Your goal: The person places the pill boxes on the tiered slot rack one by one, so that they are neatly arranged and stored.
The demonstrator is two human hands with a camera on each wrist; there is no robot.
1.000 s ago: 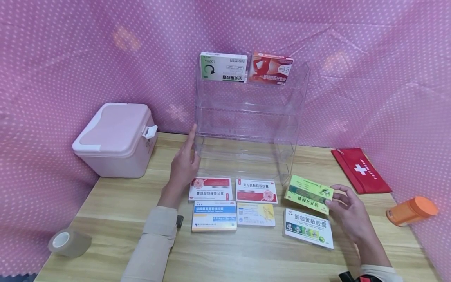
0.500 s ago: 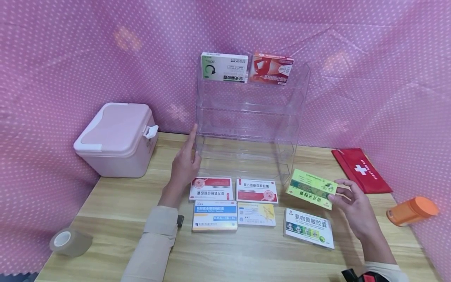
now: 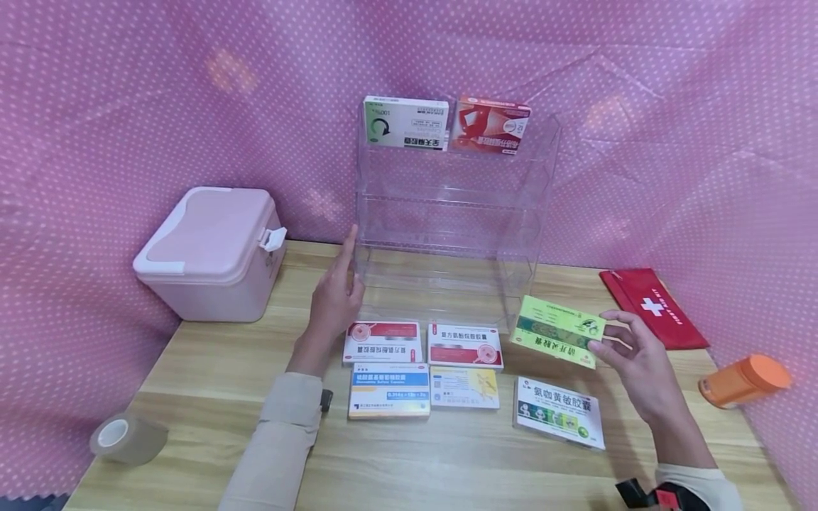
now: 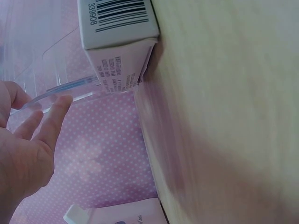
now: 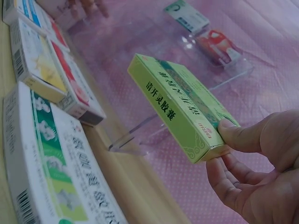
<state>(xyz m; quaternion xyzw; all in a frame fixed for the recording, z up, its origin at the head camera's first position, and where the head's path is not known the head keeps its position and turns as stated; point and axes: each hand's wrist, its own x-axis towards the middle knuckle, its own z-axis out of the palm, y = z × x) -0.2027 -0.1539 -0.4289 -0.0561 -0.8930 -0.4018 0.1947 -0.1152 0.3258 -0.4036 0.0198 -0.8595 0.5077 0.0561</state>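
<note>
My right hand pinches a green medicine box at its right end, thumb on the printed face and fingers beneath. The box is raised and tilted, near the lower right corner of a clear acrylic display rack. My left hand is at the rack's left side, index finger extended along it; in the left wrist view the fingers lie straight against the clear panel. On the rack's top tier stand a white-green box and a red box; its lower tiers hold nothing.
Before the rack lie two red-white boxes, a blue-white box, a yellow box and a white-green capsule box. Around them are a pink case, tape roll, red first aid pouch and orange bottle.
My right hand has lifted the green medicine box from beside the white-green capsule box and moved it up toward the rack. The left hand has stayed at the rack's side.
</note>
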